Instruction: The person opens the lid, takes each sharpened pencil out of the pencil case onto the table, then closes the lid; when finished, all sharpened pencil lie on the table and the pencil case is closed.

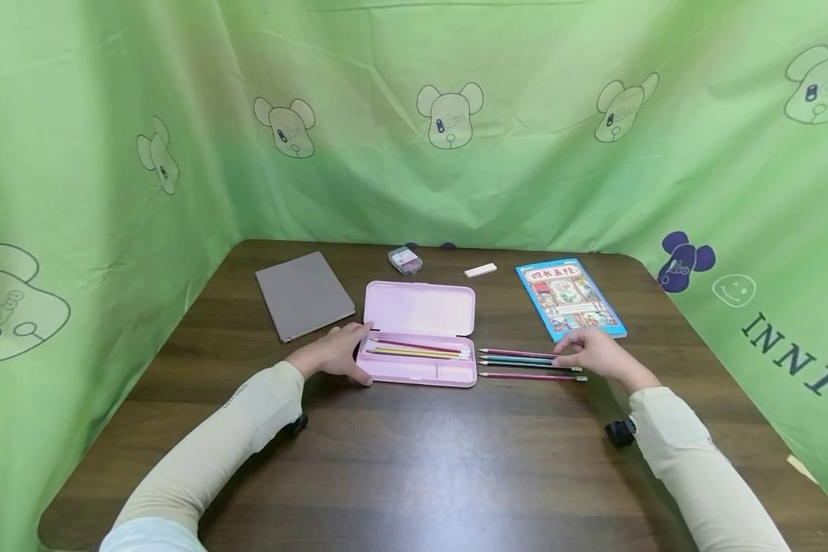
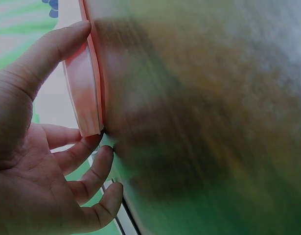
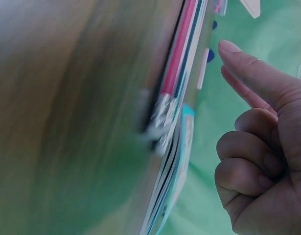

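The open pink pencil case (image 1: 419, 308) lies on the table with its lid folded back. Several pencils (image 1: 417, 350), red and yellow among them, lie in its tray. My left hand (image 1: 334, 351) grips the case's left end, thumb at the front side and fingers round the corner; the left wrist view shows that end of the case (image 2: 84, 93) close up. Several loose pencils (image 1: 524, 363) lie right of the case. Over their eraser ends is my right hand (image 1: 596, 356). In the right wrist view its thumb and forefinger reach out, apart from the pencils (image 3: 179, 58), other fingers curled.
A grey notebook (image 1: 305, 295) lies at the back left. Behind the case are a small clear box (image 1: 405, 261) and a white eraser (image 1: 481, 270). A blue-edged book (image 1: 569, 297) lies just beyond the right hand. Green cloth (image 1: 359, 192) hangs round the wooden table (image 1: 414, 468).
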A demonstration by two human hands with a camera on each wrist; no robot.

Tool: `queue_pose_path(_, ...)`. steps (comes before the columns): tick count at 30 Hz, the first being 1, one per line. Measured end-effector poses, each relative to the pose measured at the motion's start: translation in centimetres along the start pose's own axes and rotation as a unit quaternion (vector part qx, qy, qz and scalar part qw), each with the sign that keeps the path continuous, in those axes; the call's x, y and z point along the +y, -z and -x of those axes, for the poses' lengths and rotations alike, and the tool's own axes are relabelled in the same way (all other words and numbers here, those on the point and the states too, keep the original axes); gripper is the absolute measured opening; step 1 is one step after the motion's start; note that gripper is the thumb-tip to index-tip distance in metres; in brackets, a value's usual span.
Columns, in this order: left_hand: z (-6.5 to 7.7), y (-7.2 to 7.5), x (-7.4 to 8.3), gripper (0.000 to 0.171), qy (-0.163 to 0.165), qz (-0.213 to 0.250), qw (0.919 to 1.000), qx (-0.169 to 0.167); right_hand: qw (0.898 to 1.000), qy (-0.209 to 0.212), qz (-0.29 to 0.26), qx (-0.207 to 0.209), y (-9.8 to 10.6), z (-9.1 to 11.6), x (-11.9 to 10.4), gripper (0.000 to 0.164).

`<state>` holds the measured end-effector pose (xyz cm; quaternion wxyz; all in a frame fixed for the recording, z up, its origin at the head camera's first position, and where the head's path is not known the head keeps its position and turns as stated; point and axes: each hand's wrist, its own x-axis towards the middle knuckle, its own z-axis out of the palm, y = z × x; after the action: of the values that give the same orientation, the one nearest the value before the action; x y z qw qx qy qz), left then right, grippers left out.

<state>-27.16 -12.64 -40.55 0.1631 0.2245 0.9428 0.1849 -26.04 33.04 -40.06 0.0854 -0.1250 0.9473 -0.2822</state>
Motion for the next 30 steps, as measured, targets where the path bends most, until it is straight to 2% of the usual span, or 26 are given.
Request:
queue_pose_path(7, 0.0, -0.1, 0.1, 0.105, 0.003, -0.005, 1.0000, -0.004, 0.999, 0.032, 0.005, -0.008, -1.0, -1.9, -1.6, 0.021)
queue_pose_path(16, -0.1, -0.2, 0.0, 0.104, 0.009, -0.007, 0.9999, -0.006, 0.998, 0.060, 0.003, -0.032, -2.6, -4.4, -5.0, 0.022)
queue_pose_path(24, -0.1, -0.1, 0.1, 0.104, 0.011, -0.009, 0.9999, -0.002, 0.992, 0.104, 0.017, -0.063, -4.5, -6.6, -8.6, 0.018)
queue_pose_path(30, -0.2, -0.2, 0.0, 0.105, 0.010, -0.008, 0.9999, 0.001, 0.986, 0.130, 0.020, -0.101, -6.0, -7.8, -10.1, 0.017)
